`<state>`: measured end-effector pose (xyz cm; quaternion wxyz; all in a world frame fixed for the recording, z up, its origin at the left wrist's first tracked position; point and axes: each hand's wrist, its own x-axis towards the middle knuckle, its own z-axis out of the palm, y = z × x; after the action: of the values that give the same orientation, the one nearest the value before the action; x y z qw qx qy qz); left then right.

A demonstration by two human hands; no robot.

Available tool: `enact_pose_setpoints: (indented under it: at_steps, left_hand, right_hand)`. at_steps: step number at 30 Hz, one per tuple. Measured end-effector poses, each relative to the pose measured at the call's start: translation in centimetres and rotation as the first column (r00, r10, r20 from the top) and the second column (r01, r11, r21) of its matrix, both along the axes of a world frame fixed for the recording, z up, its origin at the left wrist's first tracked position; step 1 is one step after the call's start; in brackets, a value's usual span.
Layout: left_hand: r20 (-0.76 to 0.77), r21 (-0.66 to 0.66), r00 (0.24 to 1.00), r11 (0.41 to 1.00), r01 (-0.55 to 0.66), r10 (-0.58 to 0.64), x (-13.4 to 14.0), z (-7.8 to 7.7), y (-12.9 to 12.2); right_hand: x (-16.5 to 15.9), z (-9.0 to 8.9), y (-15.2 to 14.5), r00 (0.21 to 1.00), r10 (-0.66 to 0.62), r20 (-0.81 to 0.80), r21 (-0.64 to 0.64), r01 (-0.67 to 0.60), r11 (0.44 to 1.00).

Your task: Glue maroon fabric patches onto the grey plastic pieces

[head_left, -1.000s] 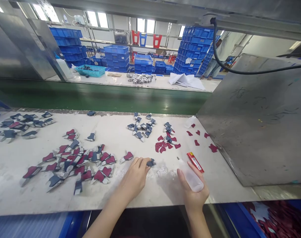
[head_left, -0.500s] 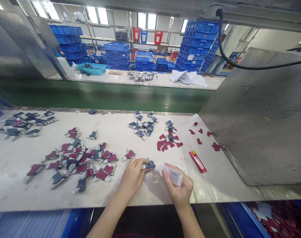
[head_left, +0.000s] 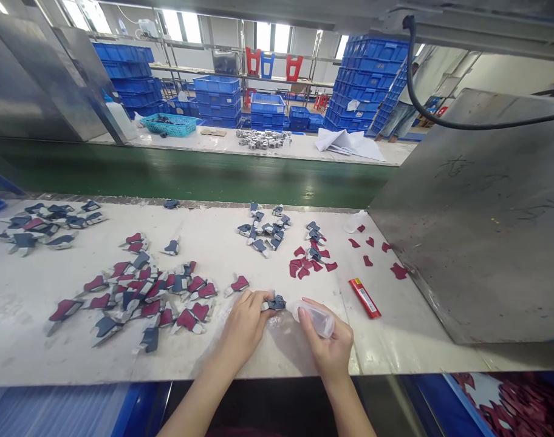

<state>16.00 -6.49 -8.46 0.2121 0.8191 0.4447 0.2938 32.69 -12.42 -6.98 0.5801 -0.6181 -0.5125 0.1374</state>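
Note:
My left hand (head_left: 248, 318) pinches a small dark blue-grey and white plastic part (head_left: 276, 302) just above the table. A translucent squeeze bottle (head_left: 319, 320) lies tilted in my right hand (head_left: 329, 346), its fingers wrapped round it. The bottle's narrow end points left at the part; whether they touch I cannot tell. Close to my left hand rests a similar part with a maroon face (head_left: 239, 283). Beyond my hands are a group of dark parts (head_left: 272, 233) and several loose maroon pieces (head_left: 303, 266). A red packet (head_left: 365, 298) lies right of the bottle.
A large pile of maroon and blue-grey parts (head_left: 149, 291) spreads to the left, with another group (head_left: 49, 224) behind it. A metal panel (head_left: 482, 243) bounds the right side. Past the green strip (head_left: 213, 182) stands a further bench. A box of maroon pieces (head_left: 518, 400) sits below right.
My right hand and the bottle have shifted very slightly left, nearer the part. My left hand keeps its hold, almost still. The view has moved a little.

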Motion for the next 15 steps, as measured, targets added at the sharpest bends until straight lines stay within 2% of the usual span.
enact_pose_setpoints:
  at_steps: [15]
  left_hand:
    - [0.008, 0.009, 1.000, 1.000, -0.003, 0.003, -0.1, -0.7, 0.0]
  right_hand:
    - [0.5, -1.3, -0.2, 0.995, -0.089, 0.053, 0.087, 0.084, 0.993]
